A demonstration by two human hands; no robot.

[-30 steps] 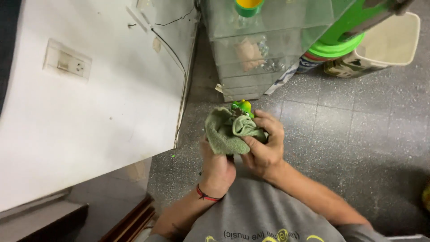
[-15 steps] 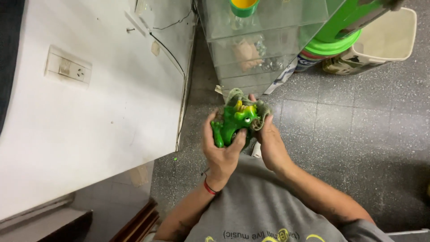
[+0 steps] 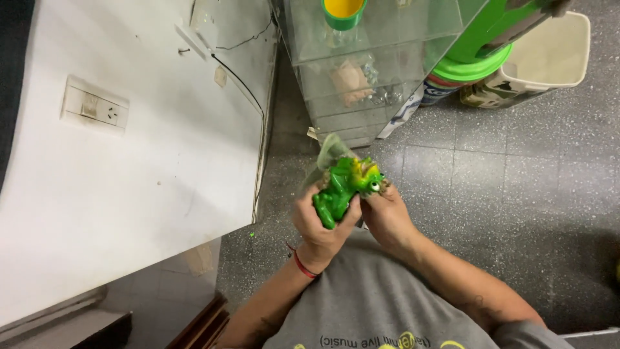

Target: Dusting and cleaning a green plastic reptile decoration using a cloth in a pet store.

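Note:
A glossy green frog figurine (image 3: 342,189) with a yellow top is held in front of my chest. My left hand (image 3: 316,227) wraps around its lower body from the left. My right hand (image 3: 386,216) grips it near the head on the right, with a greyish-green cloth (image 3: 328,155) bunched behind the figurine and sticking up above it. A red band circles my left wrist.
A clear glass display case (image 3: 381,64) stands just ahead on the speckled grey floor, with a green and yellow cup (image 3: 343,13) on it. A white wall with a socket (image 3: 95,107) is at left. A white bin (image 3: 549,55) and a green object (image 3: 491,39) sit at upper right.
A second ago the cloth covered the figurine between both hands. It has since slid behind, leaving the green frog exposed, and the hands have shifted slightly lower.

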